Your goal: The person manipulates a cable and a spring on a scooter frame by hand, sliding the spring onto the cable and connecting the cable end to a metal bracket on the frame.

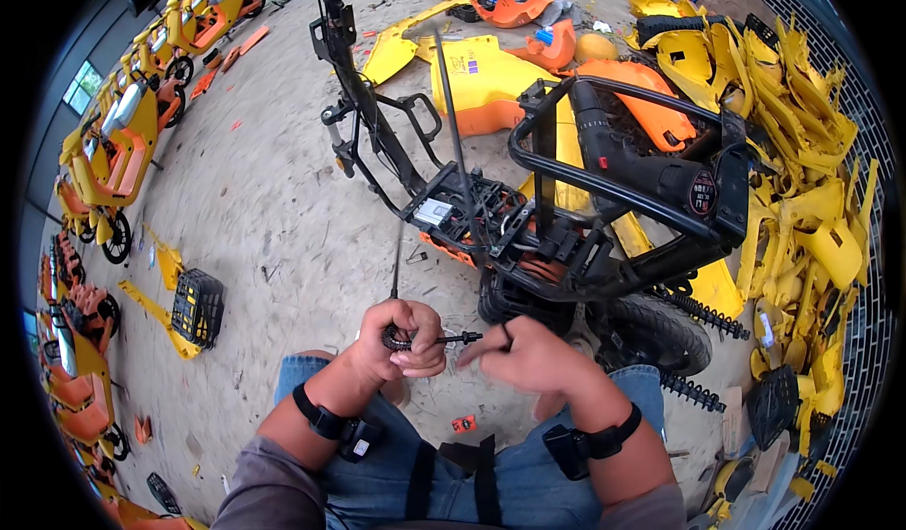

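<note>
My left hand (pixel 404 339) is closed around a black cable (pixel 397 343), which is bent into a small loop in the fingers. The cable's ribbed, narrow end (pixel 461 338) sticks out to the right, and a thin length runs up from the fist toward the bike frame. Just right of that end is my right hand (pixel 540 353), its index finger stretched toward it and slightly blurred. A dark band shows at one of its fingers; the other fingers are mostly hidden. Beyond both hands stands a stripped black scooter frame (pixel 618 183) with exposed wiring and electronics (pixel 453 207).
Yellow and orange body panels (pixel 486 77) lie behind the frame. A heap of yellow plastic parts (pixel 802 237) lines the brick wall at right. A rear wheel (pixel 661 336) and coil springs (pixel 703 315) are near my right arm. Several scooters (pixel 118 148) stand at left, by a black basket (pixel 198 308).
</note>
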Demonstrator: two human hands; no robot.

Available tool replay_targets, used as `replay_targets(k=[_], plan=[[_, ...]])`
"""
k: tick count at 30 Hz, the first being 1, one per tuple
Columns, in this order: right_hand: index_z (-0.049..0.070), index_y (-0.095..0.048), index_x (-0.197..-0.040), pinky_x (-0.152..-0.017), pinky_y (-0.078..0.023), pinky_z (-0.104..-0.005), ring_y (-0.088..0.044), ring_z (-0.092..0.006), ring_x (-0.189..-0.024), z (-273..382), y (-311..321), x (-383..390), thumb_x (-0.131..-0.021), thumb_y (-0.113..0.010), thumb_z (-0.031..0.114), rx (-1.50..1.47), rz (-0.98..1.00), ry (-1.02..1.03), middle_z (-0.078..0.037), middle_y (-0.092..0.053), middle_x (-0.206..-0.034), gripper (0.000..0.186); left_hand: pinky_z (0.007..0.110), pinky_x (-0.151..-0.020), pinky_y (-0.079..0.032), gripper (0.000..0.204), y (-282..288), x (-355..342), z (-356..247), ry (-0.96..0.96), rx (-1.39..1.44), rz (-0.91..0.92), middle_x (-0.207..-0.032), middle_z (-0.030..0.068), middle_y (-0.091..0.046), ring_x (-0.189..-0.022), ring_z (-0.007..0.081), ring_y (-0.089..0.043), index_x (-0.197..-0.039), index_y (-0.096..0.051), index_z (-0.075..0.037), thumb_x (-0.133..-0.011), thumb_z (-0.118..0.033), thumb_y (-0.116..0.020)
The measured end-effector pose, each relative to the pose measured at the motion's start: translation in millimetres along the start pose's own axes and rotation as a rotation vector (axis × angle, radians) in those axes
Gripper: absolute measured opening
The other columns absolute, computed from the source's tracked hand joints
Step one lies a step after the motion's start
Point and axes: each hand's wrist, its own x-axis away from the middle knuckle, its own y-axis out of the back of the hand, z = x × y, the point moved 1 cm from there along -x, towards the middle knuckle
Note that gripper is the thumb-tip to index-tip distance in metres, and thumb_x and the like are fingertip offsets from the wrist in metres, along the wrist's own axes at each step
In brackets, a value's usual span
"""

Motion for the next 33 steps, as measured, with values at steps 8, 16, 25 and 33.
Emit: replay_targets(k=[8, 16, 25, 33], plan=[[0.009, -0.068, -0.122, -0.062, -0.041, -0.022, -0.049, -0.0054, -0.066, 1.8, 6.0, 4.3, -0.08, -0.056, 0.008, -0.092, 0.0, 0.026, 0.005, -0.056, -0.068, 0.043, 0.027, -0.04, -0.032, 0.03, 0.7, 0.9, -4.0, -0.019, 0.006, -0.032, -0.044, 0.0018, -0.042, -0.035, 0.0087, -0.031, -0.066, -0.054, -0.001, -0.08, -0.023, -0.04], [0.006, -0.058, -0.134, -0.048, -0.033, -0.0215, -0.04, -0.003, -0.052, 9.2, 14.1, 8.6, -0.084, -0.055, 0.01, -0.524, -0.118, 0.179, 0.006, -0.047, -0.061, 0.05, 0.028, -0.04, -0.032, 0.031, -0.6, 8.9, -5.1, -0.047, -0.044, -0.081, -0.044, 0.0023, -0.042, -0.035, 0.0095, -0.032, -0.066, -0.054, 0.0, -0.079, -0.026, -0.042], [0.008, -0.07, -0.119, -0.054, -0.039, -0.0231, -0.046, -0.0046, -0.057, 3.4, 3.6, 5.3, -0.085, -0.056, 0.009, -0.329, -0.163, 0.046, 0.004, -0.055, -0.071, 0.036, 0.026, -0.043, -0.031, 0.029, 7.7, 5.8, -3.8, 0.005, -0.027, -0.062, -0.047, 0.0005, -0.04, -0.037, 0.0082, -0.03, -0.072, -0.056, 0.0, -0.078, -0.025, -0.042], [0.004, -0.071, -0.113, -0.061, -0.043, -0.0227, -0.052, -0.0061, -0.065, 1.9, -13.2, 9.2, -0.085, -0.055, 0.008, 0.032, -0.215, -0.031, 0.004, -0.06, -0.072, 0.032, 0.027, -0.043, -0.031, 0.03, 6.2, 6.4, 0.6, 0.011, -0.024, -0.044, -0.047, 0.0014, -0.039, -0.037, 0.0084, -0.03, -0.075, -0.057, 0.002, -0.078, -0.023, -0.041]])
